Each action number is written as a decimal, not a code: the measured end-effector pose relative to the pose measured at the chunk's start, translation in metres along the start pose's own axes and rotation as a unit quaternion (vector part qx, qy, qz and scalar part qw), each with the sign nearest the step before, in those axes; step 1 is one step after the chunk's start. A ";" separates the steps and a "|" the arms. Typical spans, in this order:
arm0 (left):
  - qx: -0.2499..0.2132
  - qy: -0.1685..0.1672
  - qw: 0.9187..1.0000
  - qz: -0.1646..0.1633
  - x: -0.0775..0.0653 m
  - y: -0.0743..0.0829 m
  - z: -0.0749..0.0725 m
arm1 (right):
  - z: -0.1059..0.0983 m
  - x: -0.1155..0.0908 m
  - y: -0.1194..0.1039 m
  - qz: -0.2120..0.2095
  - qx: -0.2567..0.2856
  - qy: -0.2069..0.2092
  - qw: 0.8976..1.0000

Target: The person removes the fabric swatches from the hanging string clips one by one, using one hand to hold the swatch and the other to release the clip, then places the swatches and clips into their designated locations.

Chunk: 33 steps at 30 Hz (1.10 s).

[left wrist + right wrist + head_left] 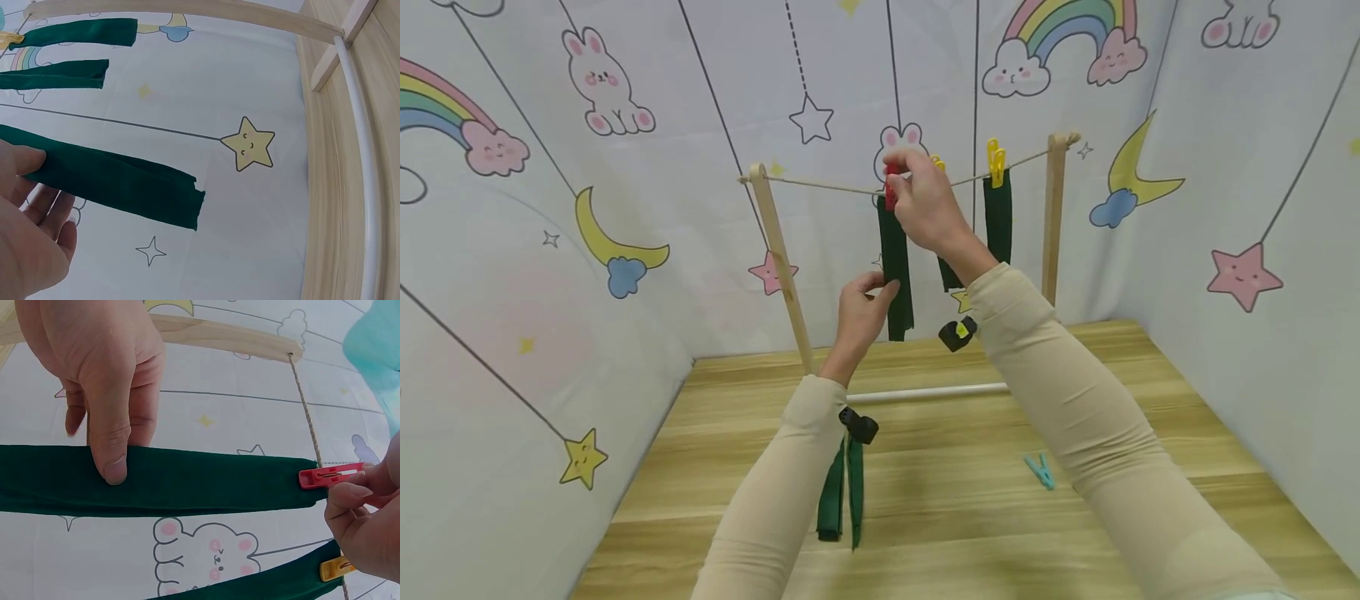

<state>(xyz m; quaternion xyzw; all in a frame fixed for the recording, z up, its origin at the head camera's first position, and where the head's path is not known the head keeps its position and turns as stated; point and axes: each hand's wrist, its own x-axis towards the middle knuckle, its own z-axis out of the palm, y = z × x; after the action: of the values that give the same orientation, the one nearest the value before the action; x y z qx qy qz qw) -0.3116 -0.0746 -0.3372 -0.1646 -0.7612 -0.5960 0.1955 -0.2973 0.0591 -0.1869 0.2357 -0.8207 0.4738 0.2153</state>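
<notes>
- Left grip (863, 312) pinches the green strip (896, 258) partway down its length, thumb in front and fingers behind; the strip hangs at 12 o'clock in the head view
- Right grip (925, 202) pinches the red clothespin (310, 479), which sits at the strip's upper end on the cord (835, 187)
- Loose green fabric (831, 504) lies on the worktop (940, 517) at half past 6, partly hidden by the left sleeve (771, 500)
- Turquoise clothespin (1041, 472) lies at half past 4
- White rod (925, 392) crosses at 5 o'clock
- Two more green strips (998, 221) hang towards 2 o'clock, with yellow clothespins (997, 169) above
- Wooden posts (1055, 225) stand at 10 and 2 o'clock
- Printed backdrop (700, 300) spreads behind
</notes>
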 end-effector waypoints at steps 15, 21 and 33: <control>-0.016 -0.007 1.000 -0.003 0.001 0.004 0.002 | 0.005 0.002 -0.002 -0.045 -0.025 0.034 0.998; -0.022 -0.012 1.000 -0.007 -0.001 0.004 0.002 | 0.006 0.001 0.000 -0.041 -0.014 0.039 0.998; -0.051 -0.029 0.998 0.001 -0.007 -0.003 0.003 | 0.005 0.001 0.004 -0.041 0.009 0.080 0.996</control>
<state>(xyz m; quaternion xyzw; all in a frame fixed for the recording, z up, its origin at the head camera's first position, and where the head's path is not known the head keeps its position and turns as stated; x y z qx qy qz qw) -0.3074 -0.0727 -0.3443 -0.1926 -0.7349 -0.6290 0.1652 -0.3015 0.0565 -0.1914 0.2328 -0.7859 0.4895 0.2977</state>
